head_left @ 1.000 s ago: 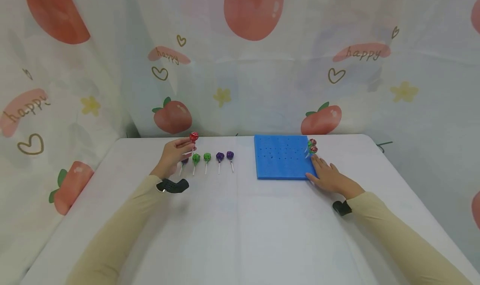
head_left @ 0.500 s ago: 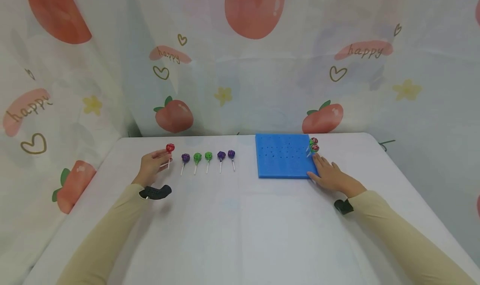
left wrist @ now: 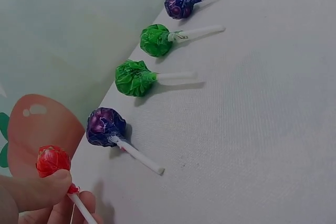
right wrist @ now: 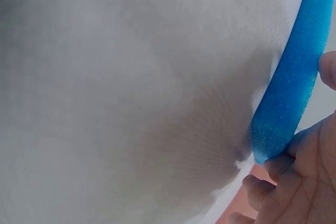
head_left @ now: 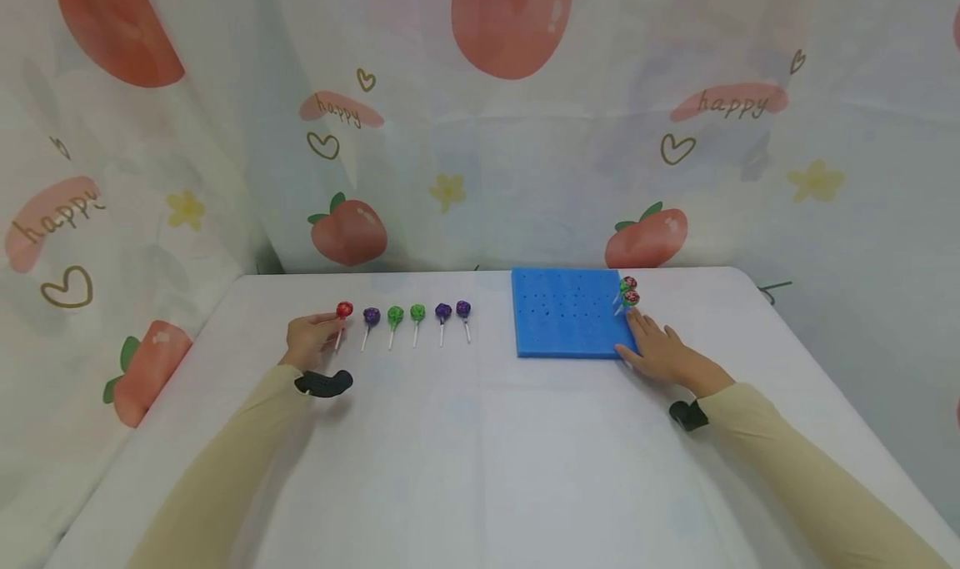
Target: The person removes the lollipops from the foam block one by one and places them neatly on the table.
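Observation:
Between thumb and fingers, my left hand [head_left: 309, 341] pinches a red-wrapped lollipop [left wrist: 53, 160] just under its head, at the left end of a row of lollipops. Beside it lies a purple lollipop [left wrist: 106, 127], followed by two green ones, the nearer green lollipop [left wrist: 134, 78] and the farther green lollipop [left wrist: 156, 40], then two more purple ones. My right hand [head_left: 660, 352] rests with extended fingers against the right edge of a blue board [head_left: 566, 336] dotted with small holes. Two lollipops with red and green wrappers [head_left: 630, 298] stand at that board's right edge, just beyond my fingertips.
A white cloth-covered table [head_left: 480, 452] carries everything. Behind it hangs a printed curtain [head_left: 495, 161] with fruit and heart pictures, close to the table's far edge. Another curtain side [head_left: 135, 261] closes in on the left.
My left hand has moved left with the red lollipop, past the purple one, then lowered it toward the table at the row's left end. The right hand stays at the board.

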Demonstrator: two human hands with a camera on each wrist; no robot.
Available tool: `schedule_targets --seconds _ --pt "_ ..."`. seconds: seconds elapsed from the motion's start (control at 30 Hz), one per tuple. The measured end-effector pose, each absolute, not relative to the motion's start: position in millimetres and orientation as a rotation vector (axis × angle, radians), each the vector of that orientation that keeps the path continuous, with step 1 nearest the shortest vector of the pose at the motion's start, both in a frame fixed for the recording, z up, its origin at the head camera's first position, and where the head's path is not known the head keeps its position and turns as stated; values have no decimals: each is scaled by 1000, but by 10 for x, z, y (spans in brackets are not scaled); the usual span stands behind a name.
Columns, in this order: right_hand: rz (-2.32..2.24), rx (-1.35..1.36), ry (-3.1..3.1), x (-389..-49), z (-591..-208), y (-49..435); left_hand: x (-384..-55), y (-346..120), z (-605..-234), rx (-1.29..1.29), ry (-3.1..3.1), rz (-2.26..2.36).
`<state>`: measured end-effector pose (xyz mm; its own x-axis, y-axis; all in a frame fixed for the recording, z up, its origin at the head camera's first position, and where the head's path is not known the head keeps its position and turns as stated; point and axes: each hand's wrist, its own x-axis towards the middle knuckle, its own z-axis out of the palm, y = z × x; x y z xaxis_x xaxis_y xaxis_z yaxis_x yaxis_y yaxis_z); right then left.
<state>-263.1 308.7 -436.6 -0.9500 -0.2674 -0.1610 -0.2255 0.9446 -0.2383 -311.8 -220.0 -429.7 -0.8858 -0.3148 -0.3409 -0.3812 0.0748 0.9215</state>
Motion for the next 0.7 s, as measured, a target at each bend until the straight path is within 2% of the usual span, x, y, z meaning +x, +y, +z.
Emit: schedule_targets --seconds 0.27,0.7 --pt "-320 -385 2913 -2634 -4369 3095 -3161 -2160 -4331 -778 2429 1756" --pt "-303 -386 2916 -2620 -4343 3085 -3202 -2166 -4342 -567 2777 1400"
